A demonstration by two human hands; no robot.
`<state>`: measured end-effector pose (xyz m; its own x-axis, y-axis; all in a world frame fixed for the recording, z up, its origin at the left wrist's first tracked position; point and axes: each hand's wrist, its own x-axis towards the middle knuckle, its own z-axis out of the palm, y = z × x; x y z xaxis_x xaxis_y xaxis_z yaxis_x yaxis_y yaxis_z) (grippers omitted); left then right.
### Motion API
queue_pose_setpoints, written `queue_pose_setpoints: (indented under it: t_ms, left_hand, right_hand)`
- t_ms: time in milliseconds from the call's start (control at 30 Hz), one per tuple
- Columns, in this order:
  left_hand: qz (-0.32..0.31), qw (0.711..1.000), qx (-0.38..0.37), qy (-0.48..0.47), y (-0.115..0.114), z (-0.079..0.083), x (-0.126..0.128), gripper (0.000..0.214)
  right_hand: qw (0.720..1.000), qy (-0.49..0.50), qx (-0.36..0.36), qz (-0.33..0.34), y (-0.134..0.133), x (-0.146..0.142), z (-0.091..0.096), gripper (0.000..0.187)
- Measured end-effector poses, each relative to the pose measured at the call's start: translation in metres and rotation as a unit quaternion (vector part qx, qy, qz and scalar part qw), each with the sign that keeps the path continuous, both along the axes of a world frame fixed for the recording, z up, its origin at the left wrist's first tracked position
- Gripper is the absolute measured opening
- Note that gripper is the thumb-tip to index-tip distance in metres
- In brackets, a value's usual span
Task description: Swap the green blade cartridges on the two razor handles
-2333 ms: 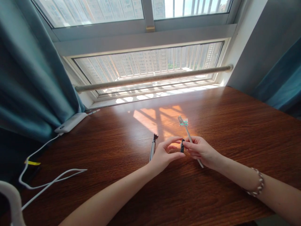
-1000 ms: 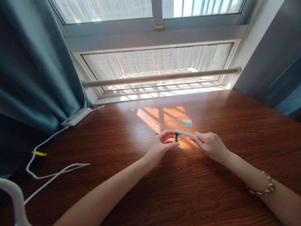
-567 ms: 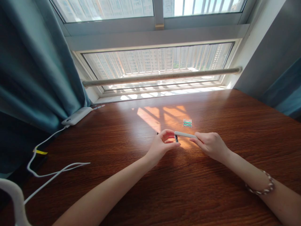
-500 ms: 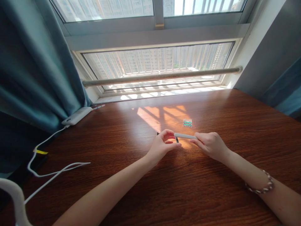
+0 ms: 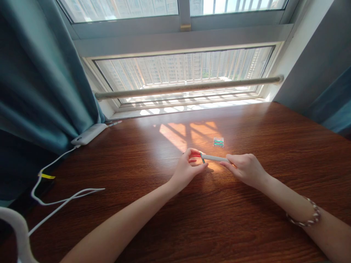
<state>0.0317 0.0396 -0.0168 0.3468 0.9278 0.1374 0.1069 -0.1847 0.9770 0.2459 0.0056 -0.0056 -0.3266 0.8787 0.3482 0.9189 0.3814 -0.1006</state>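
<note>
My left hand (image 5: 184, 171) pinches a small razor blade head (image 5: 202, 158) with a green strip between thumb and fingertips. My right hand (image 5: 247, 168) is closed round the right end of a slim white razor handle (image 5: 215, 158), which points left. The handle's left end meets the blade head or lies right at it; whether the two are locked together I cannot tell. Just beyond the hands, a small clear case (image 5: 218, 142) with green-striped blade heads lies flat on the wooden table (image 5: 208, 215).
At the left, a white power strip (image 5: 89, 134) sits by the blue curtain (image 5: 49, 73), its white cable (image 5: 68, 200) looping over the table. A white curved object (image 5: 16, 226) fills the lower left corner. A rail (image 5: 189, 88) crosses the window behind the table.
The blade head has turned in my left fingers, so its green strip shows and it now lines up with the handle's left end. My right hand has barely moved.
</note>
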Motion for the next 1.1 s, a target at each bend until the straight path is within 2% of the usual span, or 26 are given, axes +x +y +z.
queue_pose_setpoints:
  t_ms: [167, 367, 633, 900, 1100]
  left_hand:
    - [0.007, 1.0, 0.01, 0.004, 0.0, 0.003, 0.0, 0.028]
    - [-0.023, 1.0, -0.004, -0.016, 0.0, 0.003, 0.0, 0.03]
    - [-0.033, 0.998, -0.015, -0.05, 0.0, -0.005, 0.0, 0.035]
    - [-0.013, 0.991, -0.07, -0.115, 0.001, 0.005, 0.001, 0.032]
    - [0.005, 0.984, -0.09, -0.154, 0.002, 0.007, 0.0, 0.038]
  right_hand:
    - [1.0, 0.017, -0.018, 0.002, 0.001, 0.001, -0.001, 0.047]
    - [0.998, 0.023, -0.034, 0.05, 0.001, 0.002, -0.004, 0.046]
    - [0.999, -0.01, -0.018, -0.035, 0.003, 0.001, -0.004, 0.048]
    - [0.998, -0.012, -0.035, -0.048, 0.003, 0.001, -0.004, 0.046]
    - [0.998, 0.019, -0.04, -0.039, 0.002, 0.001, -0.003, 0.046]
